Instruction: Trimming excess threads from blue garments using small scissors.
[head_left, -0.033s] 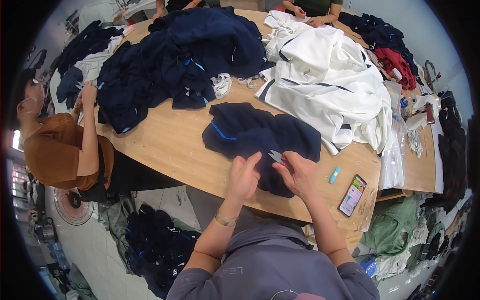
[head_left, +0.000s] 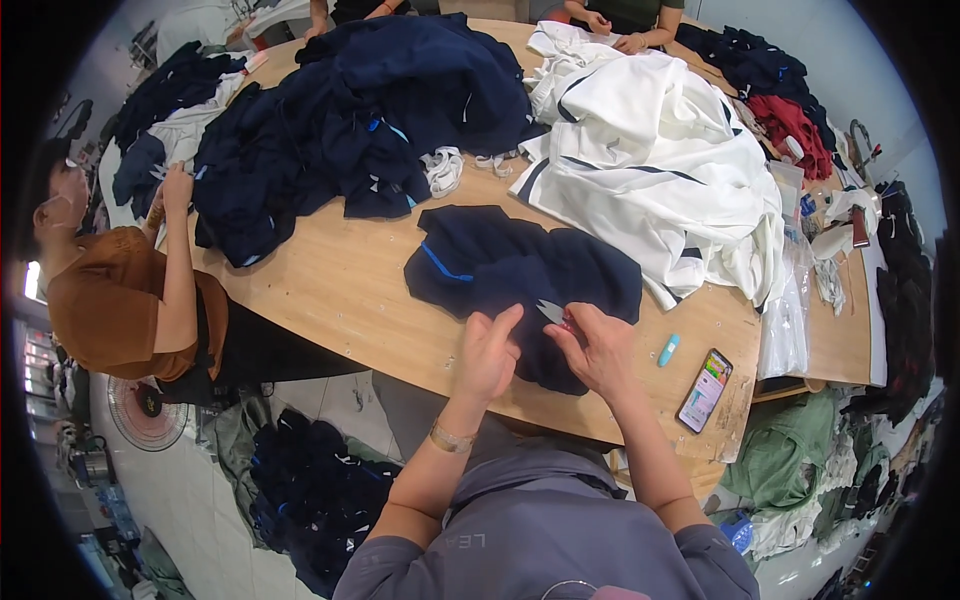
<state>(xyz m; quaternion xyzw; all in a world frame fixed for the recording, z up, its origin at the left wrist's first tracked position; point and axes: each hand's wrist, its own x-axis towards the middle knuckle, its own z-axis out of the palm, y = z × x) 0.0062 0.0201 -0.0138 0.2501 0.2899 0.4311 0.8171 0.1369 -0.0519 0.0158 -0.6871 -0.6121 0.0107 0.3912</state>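
Note:
A dark navy garment (head_left: pixel 500 245) with a bright blue strip on its left part lies bunched on the table before me. Above its near edge, my left hand (head_left: pixel 488 352) has thumb and forefinger pinched together; what they hold, if anything, is too small to see. My right hand (head_left: pixel 598 348) is closed around thread snips (head_left: pixel 549 312). Their two pale blades point up and left over the navy cloth, slightly apart, and the gripped part is mostly covered by my fingers.
Big heaps of navy garments (head_left: pixel 400 90) and white garments (head_left: pixel 650 150) cover the far side of the wooden table (head_left: pixel 320 300). A phone (head_left: pixel 705 391) and a small teal tube (head_left: pixel 669 350) lie to my right. At left, a co-worker in brown (head_left: pixel 120 300) handles cloth; others sit opposite.

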